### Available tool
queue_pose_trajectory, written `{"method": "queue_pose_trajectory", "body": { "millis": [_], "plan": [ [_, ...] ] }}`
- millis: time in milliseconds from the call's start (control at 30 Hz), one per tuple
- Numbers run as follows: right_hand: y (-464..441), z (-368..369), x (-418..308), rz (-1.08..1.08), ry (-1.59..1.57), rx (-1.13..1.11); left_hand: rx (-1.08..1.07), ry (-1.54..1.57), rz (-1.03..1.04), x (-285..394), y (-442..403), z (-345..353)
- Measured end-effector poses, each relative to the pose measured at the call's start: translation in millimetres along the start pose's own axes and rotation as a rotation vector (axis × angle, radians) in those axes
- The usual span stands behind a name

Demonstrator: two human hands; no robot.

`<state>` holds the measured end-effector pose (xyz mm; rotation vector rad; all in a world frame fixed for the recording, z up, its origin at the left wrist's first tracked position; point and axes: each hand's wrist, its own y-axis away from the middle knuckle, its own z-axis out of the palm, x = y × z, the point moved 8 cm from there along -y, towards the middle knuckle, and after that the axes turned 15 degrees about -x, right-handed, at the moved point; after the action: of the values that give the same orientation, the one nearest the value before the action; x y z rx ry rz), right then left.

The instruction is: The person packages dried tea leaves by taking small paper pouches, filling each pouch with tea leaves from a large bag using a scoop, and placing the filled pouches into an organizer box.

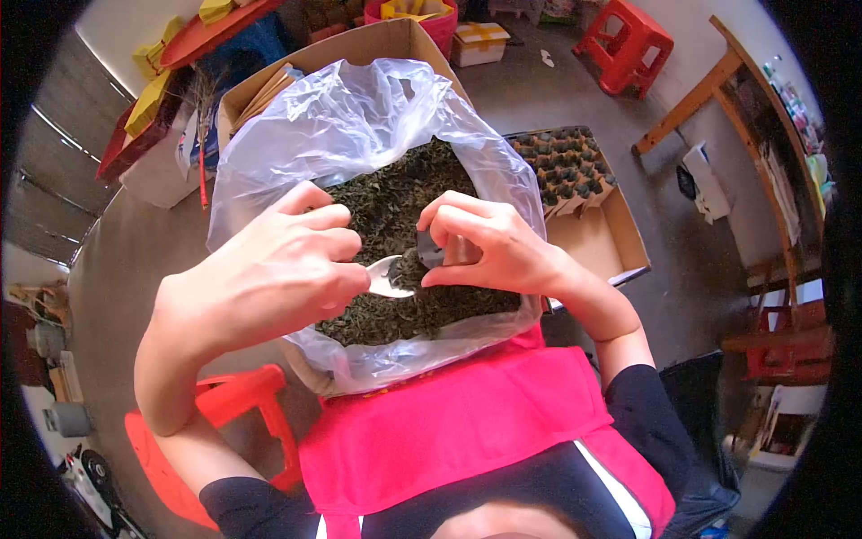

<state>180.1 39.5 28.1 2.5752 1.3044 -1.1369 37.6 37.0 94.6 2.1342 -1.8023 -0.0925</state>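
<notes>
Left hand (pixel 292 260), closed on a white spoon (pixel 386 278); right hand (pixel 494 241), gripping a small dark container (pixel 433 250) beside the spoon's tip, both above the plastic bag (pixel 287 148) of dried leaves (pixel 386 314). Leaves may spill into the bag if spoon and container part; hands angle inward over it, with a carton (pixel 588 238) right of it

A small, home-like workroom is suggested. Handwork in quantity is shown by the loose dried leaves (pixel 386 319) held in a big plastic bag (pixel 296 135) beneath the left hand (pixel 278 256) and the right hand (pixel 489 238), and by the small dark items (pixel 566 166) lined up in a carton (pixel 593 241) past the right hand. A domestic look is given by a red stool (pixel 626 45) ahead of the hands and a wooden table (pixel 708 87) far to their right.
</notes>
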Motion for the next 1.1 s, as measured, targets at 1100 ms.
{"method": "queue_pose_trajectory", "body": {
  "millis": [1100],
  "plan": [
    [24,-36,-6,0.002,0.016,0.148,0.409,0.010,-0.196,-17,15,67]
  ]
}}
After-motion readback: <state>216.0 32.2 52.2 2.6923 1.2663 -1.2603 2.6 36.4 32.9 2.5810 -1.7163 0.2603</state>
